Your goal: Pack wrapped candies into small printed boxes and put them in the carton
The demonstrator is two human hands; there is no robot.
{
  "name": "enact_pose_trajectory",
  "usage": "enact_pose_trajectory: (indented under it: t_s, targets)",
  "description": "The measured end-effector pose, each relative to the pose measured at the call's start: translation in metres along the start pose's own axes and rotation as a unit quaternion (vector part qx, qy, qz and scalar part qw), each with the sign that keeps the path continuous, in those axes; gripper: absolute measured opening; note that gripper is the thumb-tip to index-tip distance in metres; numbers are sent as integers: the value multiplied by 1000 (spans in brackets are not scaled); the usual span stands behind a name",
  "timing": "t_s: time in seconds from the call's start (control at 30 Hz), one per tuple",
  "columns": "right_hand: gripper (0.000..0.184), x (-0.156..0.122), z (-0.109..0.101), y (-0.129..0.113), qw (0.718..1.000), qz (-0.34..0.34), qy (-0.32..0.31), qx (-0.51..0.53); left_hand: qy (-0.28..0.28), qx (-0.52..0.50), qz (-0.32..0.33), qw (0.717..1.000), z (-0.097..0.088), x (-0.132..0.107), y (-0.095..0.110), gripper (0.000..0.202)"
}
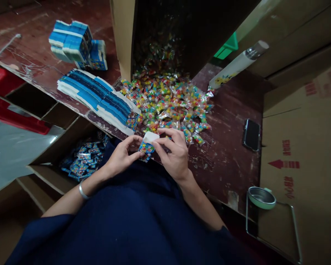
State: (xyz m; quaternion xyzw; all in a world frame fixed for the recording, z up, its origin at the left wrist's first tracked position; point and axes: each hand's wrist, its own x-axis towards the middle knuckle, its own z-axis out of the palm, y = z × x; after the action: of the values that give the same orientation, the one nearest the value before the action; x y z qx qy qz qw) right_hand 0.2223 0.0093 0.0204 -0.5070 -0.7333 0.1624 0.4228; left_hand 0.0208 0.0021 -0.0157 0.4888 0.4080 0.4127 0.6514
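Noted between both hands, at the near edge of the table [223, 140]: one small box [147, 148], printed face toward the camera. Lies to the right of the fingers of the left hand [124, 152] and to the left of those of the right hand [175, 154]. Touches both hands, so ranks neither as nearer. Gripped at its left side by the left hand, with thumb against the printed face. Met at its right edge, beside the white flap [151, 137], by right thumb and fingertips drawn close together. Cannot tell a firm pinch there from a light touch.

Runs lengthwise away from the body, leaning slightly rightward at the far end. Points flap end outward, toward the sweets [176, 103], and lower end back toward the dark blue clothing [127, 213].

Recorded left of the sweets and just beside: a row of blanks [99, 97]. Recorded at lower left: many printed packs [84, 160]. Recorded at right, well apart from the right hand: phone [251, 134].
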Motion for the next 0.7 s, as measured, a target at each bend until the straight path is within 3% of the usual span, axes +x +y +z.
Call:
enact_pose_trajectory:
  t_s: [0.1, 0.2, 0.37, 0.47, 0.57, 0.7]
  targets:
    - [15, -5, 2, 3, 996, 44, -35, 73, 28, -15, 29, 999, 5, -3, 1, 60]
    - [30, -18, 9, 7, 979, 106, -30, 172, 30, -22, 41, 998, 9, -4, 2, 54]
    - [7, -27, 22, 12, 979, 93, -13, 182, -1, -48, 14, 999, 14, -2, 1, 36]
    - [11, -22, 26, 10, 972, 107, 6, 207, 13, -75, 8, 997, 15, 0, 1, 43]
    - [20, -17, 29, 3, 948, 139, 33, 283, 37, -94, 11, 995, 15, 1, 1, 52]
    - [24, -9, 26, -2, 943, 158, -7, 292, 64, -53, 44, 996, 13, 0, -1, 51]
